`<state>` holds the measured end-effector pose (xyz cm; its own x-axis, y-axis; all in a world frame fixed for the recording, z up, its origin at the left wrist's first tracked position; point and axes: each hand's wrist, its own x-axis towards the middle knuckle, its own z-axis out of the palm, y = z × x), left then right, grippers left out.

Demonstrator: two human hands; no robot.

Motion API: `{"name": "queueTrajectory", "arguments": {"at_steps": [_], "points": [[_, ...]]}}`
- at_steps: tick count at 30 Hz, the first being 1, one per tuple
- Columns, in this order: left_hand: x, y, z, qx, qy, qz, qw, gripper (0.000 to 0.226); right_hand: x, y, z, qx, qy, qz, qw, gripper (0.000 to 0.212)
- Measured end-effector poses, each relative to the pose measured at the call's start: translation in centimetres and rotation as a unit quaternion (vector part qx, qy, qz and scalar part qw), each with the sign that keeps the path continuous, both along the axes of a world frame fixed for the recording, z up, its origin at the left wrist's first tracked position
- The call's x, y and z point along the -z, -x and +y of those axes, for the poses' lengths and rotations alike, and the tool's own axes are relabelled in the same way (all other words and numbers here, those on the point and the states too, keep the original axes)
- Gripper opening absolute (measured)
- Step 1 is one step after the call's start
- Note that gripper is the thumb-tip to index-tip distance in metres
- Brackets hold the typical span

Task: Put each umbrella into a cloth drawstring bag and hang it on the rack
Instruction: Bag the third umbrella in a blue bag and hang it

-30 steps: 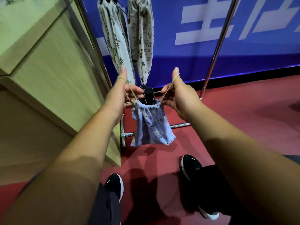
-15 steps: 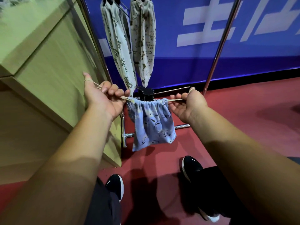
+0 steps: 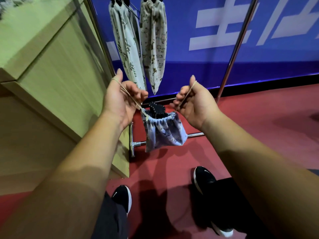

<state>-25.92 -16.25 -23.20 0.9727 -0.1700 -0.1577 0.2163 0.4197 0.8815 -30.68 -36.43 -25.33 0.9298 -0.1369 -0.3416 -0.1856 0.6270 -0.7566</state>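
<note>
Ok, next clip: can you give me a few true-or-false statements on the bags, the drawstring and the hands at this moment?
1. The leaf-print bag and the animal-print bag hang on the rack. True.
2. The blue bag lies on the floor. False: it hangs in the air between the hands, on its drawstring.
3. The drawstring loops over the thumb of the left hand. True.
4. The right hand holds nothing. False: the drawstring runs over its thumb too.
5. The blue bag hides the umbrella completely. False: its dark end pokes out of the bag's mouth.
</note>
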Motion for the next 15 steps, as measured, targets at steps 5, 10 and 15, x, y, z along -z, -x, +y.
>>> {"name": "queueTrajectory", "arguments": {"at_steps": [5, 10, 15], "points": [[-0.1, -0.2, 0.0, 0.051, 0.045, 0.004, 0.998, 0.072, 0.3, -0.1, -0.7, 0.009, 0.005, 0.035, 0.999, 0.046], [0.1, -0.2, 0.4, 0.076, -0.123, -0.005, 0.989, 0.059, 0.8, 0.2, -0.6, 0.049, 0.164, 0.075, 0.982, 0.041], [0.3, -0.5, 1.1, 0.019, -0.229, -0.049, 0.972, 0.05, 1.6, 0.2, -0.7, 0.069, 0.253, 0.079, 0.962, 0.041]]}}
